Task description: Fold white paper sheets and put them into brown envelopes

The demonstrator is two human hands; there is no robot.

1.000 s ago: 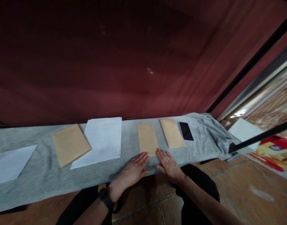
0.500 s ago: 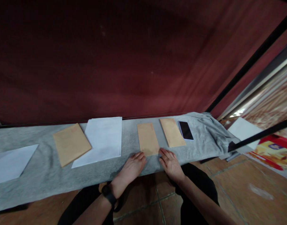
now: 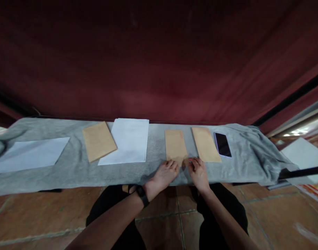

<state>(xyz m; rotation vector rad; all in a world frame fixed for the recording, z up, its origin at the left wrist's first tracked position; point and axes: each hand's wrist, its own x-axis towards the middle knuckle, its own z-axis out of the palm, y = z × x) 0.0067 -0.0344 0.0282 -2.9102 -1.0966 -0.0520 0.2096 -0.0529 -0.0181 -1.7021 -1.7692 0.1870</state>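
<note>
A brown paper envelope (image 3: 175, 144) lies flat on the grey cloth, its short edge towards me. My left hand (image 3: 168, 172) rests at its near left corner, fingers bent and closed over the edge. At the near right corner, my right hand (image 3: 198, 172) pinches the edge between thumb and fingers. A second brown envelope (image 3: 206, 144) lies just right of the first, close to my right fingers. Beyond it is a phone (image 3: 222, 144) with a dark screen.
Left of my hands, a stack of white paper (image 3: 130, 142) lies partly under a thicker stack of brown envelopes (image 3: 99, 141). Another white sheet (image 3: 31, 154) is farther left. A dark red wall (image 3: 159, 69) stands behind the cloth-covered bench (image 3: 78, 178). Black bars (image 3: 304, 172) run at the right.
The view has turned, so the things on the bench sit farther right in the picture. My left hand's fingers are more curled, and my right fingers have drawn together at the envelope's corner.
</note>
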